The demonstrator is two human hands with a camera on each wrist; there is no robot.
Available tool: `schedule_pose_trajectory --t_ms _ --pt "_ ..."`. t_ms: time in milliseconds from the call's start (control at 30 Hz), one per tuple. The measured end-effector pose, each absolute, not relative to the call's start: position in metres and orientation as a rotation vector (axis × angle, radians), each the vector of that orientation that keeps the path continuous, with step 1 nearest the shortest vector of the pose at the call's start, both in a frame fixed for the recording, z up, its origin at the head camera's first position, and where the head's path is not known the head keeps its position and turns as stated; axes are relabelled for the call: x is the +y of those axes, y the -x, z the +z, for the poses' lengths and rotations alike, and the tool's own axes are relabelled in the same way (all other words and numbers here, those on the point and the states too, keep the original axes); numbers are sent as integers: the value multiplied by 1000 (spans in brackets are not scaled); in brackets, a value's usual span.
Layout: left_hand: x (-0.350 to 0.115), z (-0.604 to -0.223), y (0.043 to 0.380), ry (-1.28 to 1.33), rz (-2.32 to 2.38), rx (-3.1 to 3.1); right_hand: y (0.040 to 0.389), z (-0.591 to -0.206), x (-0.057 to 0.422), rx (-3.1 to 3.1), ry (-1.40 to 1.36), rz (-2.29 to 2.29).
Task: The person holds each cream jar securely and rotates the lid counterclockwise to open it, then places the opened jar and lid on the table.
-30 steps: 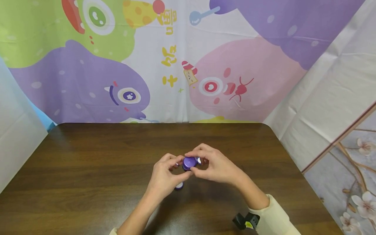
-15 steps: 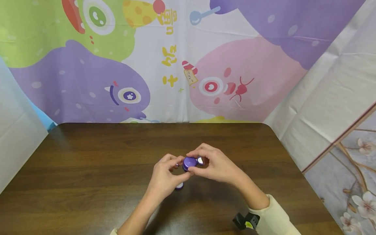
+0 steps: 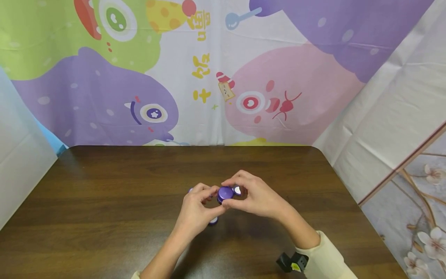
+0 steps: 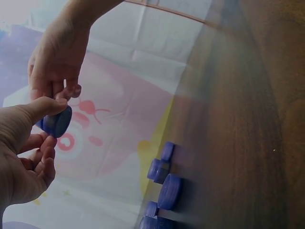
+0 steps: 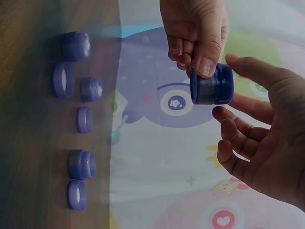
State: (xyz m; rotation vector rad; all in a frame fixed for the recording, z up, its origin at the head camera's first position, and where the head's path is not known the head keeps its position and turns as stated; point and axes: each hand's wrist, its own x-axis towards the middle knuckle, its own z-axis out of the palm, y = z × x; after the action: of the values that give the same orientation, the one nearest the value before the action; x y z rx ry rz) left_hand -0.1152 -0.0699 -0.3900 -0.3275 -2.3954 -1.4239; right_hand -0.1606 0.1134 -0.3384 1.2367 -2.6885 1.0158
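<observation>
Above the table, both hands hold a small purple jar with a purple lid on it. My left hand pinches the jar's lower part between thumb and fingers. From the other side, my right hand holds the lid between its thumb and fingertips. In the right wrist view the left hand comes down from the top, and the right hand reaches in from the right. Whether the lid is fully seated cannot be told.
On the brown table, several purple jars and loose lids stand in a group behind and below the hands. The right wrist view shows a jar beside a ring-like lid. A patterned cloth hangs behind the table.
The right thumb and fingers have shifted slightly around the lid, and a white-faced piece behind them shows a little more. Otherwise the hands and jar stay nearly in place.
</observation>
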Motion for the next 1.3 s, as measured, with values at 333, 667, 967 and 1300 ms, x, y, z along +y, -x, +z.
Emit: schedule_pose_trajectory --t_ms 333,667,967,1300 --pt "-68 -394 117 319 -1408 -2424 161 -338 114 -2770 -1289 968" --pt "-66 -394 118 314 -1405 -2463 163 -341 114 -2773 -1269 961" --pt "-65 -397 118 331 -1411 -2483 162 -340 114 -2857 -1293 926" --pt "-64 -398 119 324 -1426 -2497 161 -341 113 -2806 -1224 812"
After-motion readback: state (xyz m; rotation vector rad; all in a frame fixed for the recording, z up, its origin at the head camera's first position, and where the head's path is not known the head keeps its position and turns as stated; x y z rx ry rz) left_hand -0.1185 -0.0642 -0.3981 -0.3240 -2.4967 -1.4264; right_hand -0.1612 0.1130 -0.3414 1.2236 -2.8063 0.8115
